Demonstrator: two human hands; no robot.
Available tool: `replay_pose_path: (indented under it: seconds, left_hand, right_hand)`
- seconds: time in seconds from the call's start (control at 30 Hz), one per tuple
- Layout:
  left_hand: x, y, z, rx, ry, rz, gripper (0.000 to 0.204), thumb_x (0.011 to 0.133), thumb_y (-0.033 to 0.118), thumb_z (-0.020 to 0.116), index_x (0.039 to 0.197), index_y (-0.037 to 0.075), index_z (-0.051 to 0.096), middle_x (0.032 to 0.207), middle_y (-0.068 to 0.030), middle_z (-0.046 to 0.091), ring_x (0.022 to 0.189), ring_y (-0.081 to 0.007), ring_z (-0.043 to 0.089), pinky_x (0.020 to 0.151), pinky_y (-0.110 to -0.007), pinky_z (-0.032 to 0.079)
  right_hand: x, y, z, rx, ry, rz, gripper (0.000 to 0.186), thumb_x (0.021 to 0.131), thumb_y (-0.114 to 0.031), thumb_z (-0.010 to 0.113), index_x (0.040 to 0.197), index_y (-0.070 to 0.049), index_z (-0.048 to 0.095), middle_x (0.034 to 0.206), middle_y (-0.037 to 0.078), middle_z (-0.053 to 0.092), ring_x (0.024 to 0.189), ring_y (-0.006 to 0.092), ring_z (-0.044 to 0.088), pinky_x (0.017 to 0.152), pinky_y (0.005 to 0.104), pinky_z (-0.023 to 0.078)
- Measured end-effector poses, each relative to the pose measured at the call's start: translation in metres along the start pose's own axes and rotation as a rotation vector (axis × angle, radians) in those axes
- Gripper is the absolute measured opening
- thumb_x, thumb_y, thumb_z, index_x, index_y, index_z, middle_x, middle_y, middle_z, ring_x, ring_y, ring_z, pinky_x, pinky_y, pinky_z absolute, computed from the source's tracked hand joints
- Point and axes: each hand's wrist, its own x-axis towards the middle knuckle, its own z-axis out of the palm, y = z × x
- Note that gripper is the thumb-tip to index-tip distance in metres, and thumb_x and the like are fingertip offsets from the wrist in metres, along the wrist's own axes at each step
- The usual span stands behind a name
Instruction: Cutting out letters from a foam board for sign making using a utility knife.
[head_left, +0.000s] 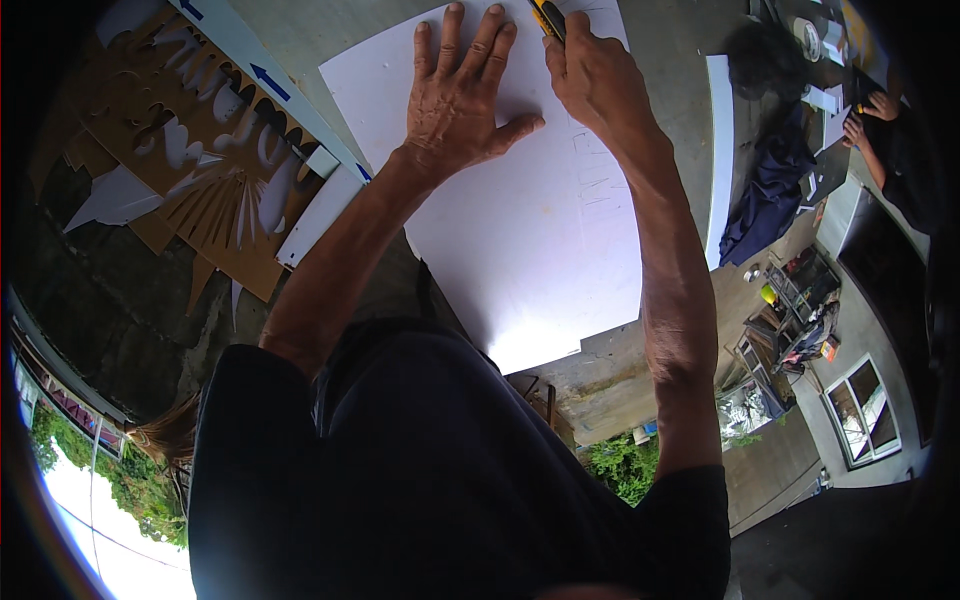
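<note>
A large white board (520,250) lies in front of me, with faint pencilled outlines along its right side. My left hand (465,100) rests on the upper part of this board, palm down and fingers spread. Just to the right of it, my right hand (590,85) grips a yellow and black utility knife (548,18) at the board's top edge. The blade's tip is out of sight past the top of the picture.
Brown and white cut-out shapes (180,150) lie at the left beside a strip with blue arrows (275,85). At the right are a white strip (716,160), dark blue cloth (760,200), cluttered items (800,310) and a co-worker's hands (875,110) holding something small.
</note>
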Motion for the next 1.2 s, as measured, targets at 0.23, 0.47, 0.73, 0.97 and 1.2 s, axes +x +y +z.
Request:
replay_pose_path:
  seconds: [0.23,0.47,0.73,0.97,1.2]
  left_hand:
    - [0.016,0.009,-0.025,-0.086,-0.207,-0.15,0.114,0.072,0.048,0.085,0.155,-0.002,0.025,0.163,-0.0232,0.023,0.151,-0.0476,0.014,0.121,-0.065,0.011]
    - [0.015,0.012,-0.024,-0.044,-0.23,-0.162,0.115,0.071,0.045,0.087,0.155,-0.003,0.024,0.163,-0.0226,0.021,0.153,-0.0461,0.009,0.12,-0.068,0.009]
    - [0.018,0.012,-0.025,-0.057,-0.253,-0.169,0.112,0.072,0.045,0.086,0.154,-0.005,0.027,0.164,-0.0222,0.021,0.153,-0.0468,0.008,0.12,-0.068,0.009]
    - [0.018,0.013,-0.029,-0.073,-0.262,-0.179,0.113,0.071,0.044,0.087,0.153,-0.005,0.028,0.163,-0.0224,0.022,0.153,-0.0472,0.008,0.12,-0.069,0.01]
    - [0.018,0.015,-0.028,-0.068,-0.273,-0.178,0.113,0.07,0.043,0.088,0.152,-0.007,0.029,0.163,-0.0229,0.022,0.152,-0.0481,0.008,0.12,-0.07,0.01]
  right_hand:
    - [0.003,0.015,0.009,-0.079,0.026,-0.059,0.036,0.101,-0.027,0.053,0.118,0.004,0.049,0.071,0.027,0.065,0.065,0.0449,0.065,0.057,0.0539,0.052]
    - [-0.006,0.012,0.011,-0.052,0.033,-0.099,0.033,0.1,-0.024,0.053,0.115,0.005,0.049,0.069,0.026,0.063,0.064,0.0453,0.064,0.056,0.0534,0.051]
    - [-0.016,-0.003,-0.002,-0.085,-0.058,-0.022,0.025,0.1,-0.023,0.057,0.097,-0.002,0.044,0.067,0.024,0.067,0.063,0.0416,0.071,0.052,0.0474,0.058]
    - [-0.029,-0.002,-0.002,-0.076,-0.101,-0.001,0.024,0.1,-0.022,0.057,0.097,-0.004,0.041,0.069,0.024,0.067,0.064,0.0409,0.071,0.053,0.0473,0.058]
    - [-0.048,0.003,0.001,-0.043,-0.099,-0.002,0.025,0.1,-0.021,0.058,0.097,-0.005,0.039,0.062,0.021,0.064,0.059,0.0392,0.07,0.05,0.0467,0.057]
